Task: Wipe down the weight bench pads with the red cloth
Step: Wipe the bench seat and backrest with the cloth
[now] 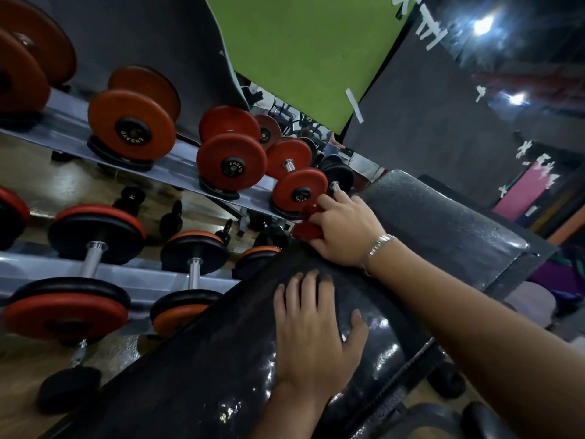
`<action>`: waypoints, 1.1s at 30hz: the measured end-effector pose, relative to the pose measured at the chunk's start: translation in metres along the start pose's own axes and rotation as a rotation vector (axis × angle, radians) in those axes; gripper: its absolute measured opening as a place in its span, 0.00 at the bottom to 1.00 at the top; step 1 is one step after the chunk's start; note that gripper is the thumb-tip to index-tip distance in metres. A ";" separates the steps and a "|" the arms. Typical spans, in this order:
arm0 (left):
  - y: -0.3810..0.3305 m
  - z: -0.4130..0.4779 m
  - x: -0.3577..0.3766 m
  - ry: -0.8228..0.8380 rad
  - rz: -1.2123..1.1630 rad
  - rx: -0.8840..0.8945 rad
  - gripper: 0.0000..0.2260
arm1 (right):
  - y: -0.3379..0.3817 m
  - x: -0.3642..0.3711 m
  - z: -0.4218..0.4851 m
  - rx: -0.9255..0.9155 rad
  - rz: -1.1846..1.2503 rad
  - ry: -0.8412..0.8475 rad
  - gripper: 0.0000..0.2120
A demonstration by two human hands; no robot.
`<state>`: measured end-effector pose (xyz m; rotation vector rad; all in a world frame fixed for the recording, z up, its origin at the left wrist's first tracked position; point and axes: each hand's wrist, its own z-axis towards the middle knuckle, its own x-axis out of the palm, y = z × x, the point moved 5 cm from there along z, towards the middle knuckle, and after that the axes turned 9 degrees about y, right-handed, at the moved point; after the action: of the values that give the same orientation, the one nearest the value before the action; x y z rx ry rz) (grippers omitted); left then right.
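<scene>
A long black bench pad (202, 359) runs from the bottom left up to the centre, and a second black pad (443, 223) lies beyond it at the right. My left hand (316, 331) rests flat on the long pad with fingers spread. My right hand (345, 229), a silver bracelet on its wrist, grips the bunched red cloth (305, 228) at the far end of the long pad, in the gap between the two pads. Most of the cloth is hidden under the hand.
A two-tier dumbbell rack (133, 274) with red and black dumbbells (231, 163) stands close on the left of the bench. A green panel (304, 52) and dark wall sit behind. Bench frame and wheels (446, 381) show at the lower right.
</scene>
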<state>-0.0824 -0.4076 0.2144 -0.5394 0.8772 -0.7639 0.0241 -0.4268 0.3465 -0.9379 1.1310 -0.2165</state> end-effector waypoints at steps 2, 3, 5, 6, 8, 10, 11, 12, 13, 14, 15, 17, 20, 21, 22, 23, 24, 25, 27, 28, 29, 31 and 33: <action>0.000 0.000 0.000 -0.002 0.006 -0.003 0.23 | -0.011 0.000 -0.025 -0.034 -0.012 -0.067 0.19; 0.000 0.000 0.000 -0.003 0.009 0.000 0.23 | -0.020 0.001 -0.035 -0.032 -0.030 -0.082 0.20; 0.000 0.000 0.000 -0.013 0.016 0.012 0.23 | -0.041 -0.001 -0.047 0.049 -0.066 -0.075 0.21; -0.001 0.000 0.000 -0.017 0.014 0.016 0.23 | -0.050 -0.003 -0.051 0.121 -0.076 -0.068 0.21; -0.001 0.000 0.000 -0.019 0.009 0.015 0.23 | -0.056 -0.007 -0.059 0.226 -0.072 -0.074 0.22; 0.000 0.000 0.001 -0.012 0.013 0.011 0.21 | -0.041 -0.003 -0.074 0.183 -0.034 -0.085 0.24; 0.000 0.000 0.001 -0.012 0.018 0.007 0.21 | -0.030 0.000 -0.086 0.112 -0.008 -0.081 0.26; 0.001 0.000 0.001 -0.016 0.022 0.003 0.20 | -0.019 0.003 -0.100 0.034 0.017 -0.073 0.28; 0.001 0.000 0.001 -0.021 0.024 0.004 0.20 | -0.012 0.005 -0.117 -0.037 0.039 -0.064 0.29; 0.001 -0.001 0.001 -0.022 0.024 0.009 0.20 | -0.011 0.007 -0.135 -0.090 0.055 -0.056 0.30; 0.001 -0.001 0.001 -0.020 0.025 0.014 0.20 | -0.016 0.006 -0.150 -0.122 0.059 -0.058 0.31; 0.000 0.000 0.001 -0.015 0.032 0.010 0.21 | -0.040 0.003 -0.169 -0.089 0.045 -0.081 0.31; -0.001 0.001 0.001 0.005 0.051 0.002 0.21 | -0.090 -0.005 -0.171 0.168 0.040 -0.123 0.28; -0.002 0.001 0.001 0.010 0.066 0.004 0.21 | -0.097 -0.008 -0.168 0.245 0.054 -0.130 0.27; -0.003 0.002 -0.001 0.014 0.084 0.008 0.21 | -0.097 -0.008 -0.165 0.289 0.068 -0.139 0.26; -0.004 0.003 -0.002 0.017 0.103 0.006 0.21 | -0.090 -0.006 -0.163 0.287 0.086 -0.137 0.26; -0.006 0.005 -0.004 0.017 0.122 -0.002 0.20 | -0.077 -0.002 -0.164 0.238 0.101 -0.131 0.28; -0.008 0.006 -0.007 0.018 0.137 -0.013 0.19 | -0.064 0.003 -0.169 0.159 0.115 -0.125 0.29; -0.015 0.010 -0.009 0.028 0.161 -0.018 0.18 | -0.047 0.011 -0.190 0.006 0.154 -0.101 0.32; -0.022 0.010 -0.009 0.037 0.173 -0.002 0.19 | -0.048 0.014 -0.203 -0.041 0.163 -0.102 0.32; -0.028 0.013 -0.008 0.041 0.174 0.035 0.20 | -0.056 0.015 -0.211 -0.059 0.160 -0.111 0.32; -0.046 0.016 -0.006 0.056 0.157 0.137 0.22 | -0.083 0.015 -0.221 -0.001 0.153 -0.129 0.33; -0.064 0.018 -0.003 0.081 0.133 0.211 0.23 | -0.112 0.010 -0.220 0.124 0.130 -0.153 0.32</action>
<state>-0.0915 -0.4426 0.2699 -0.2622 0.8857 -0.7499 -0.1242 -0.6176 0.3987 -0.7550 1.0210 -0.1056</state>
